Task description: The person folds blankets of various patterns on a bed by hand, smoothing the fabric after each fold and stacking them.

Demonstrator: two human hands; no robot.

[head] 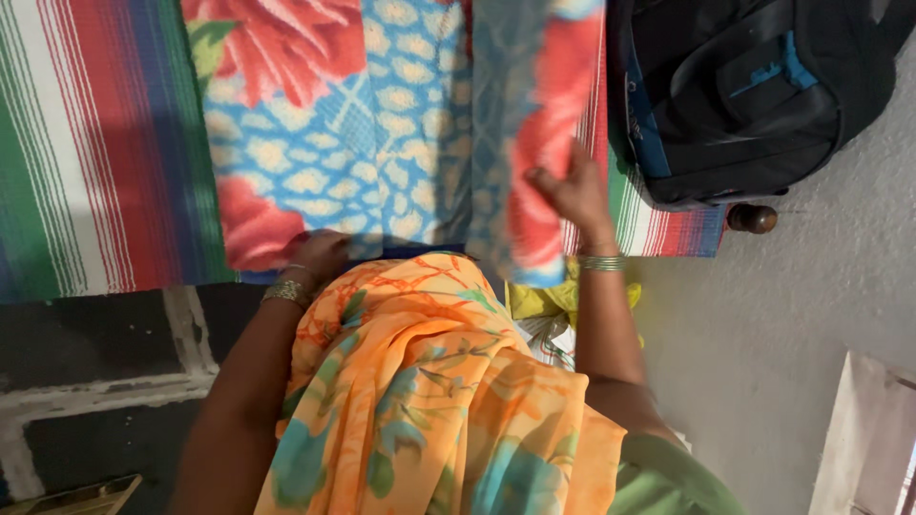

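One floral blanket (363, 114), one backpack (735, 95)

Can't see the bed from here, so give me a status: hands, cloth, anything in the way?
Left hand pressing blue floral cloth edge. Right hand gripping its lifted folded strip. Black backpack beside, apart, on striped mat.

Your blanket (353, 124) is blue with cream blotches and big red flowers; the mat (95, 143) under it runs red, green, white and blue stripes; your sari (420, 381) is orange with teal leaves; the bag (735, 95) is black with blue trim.
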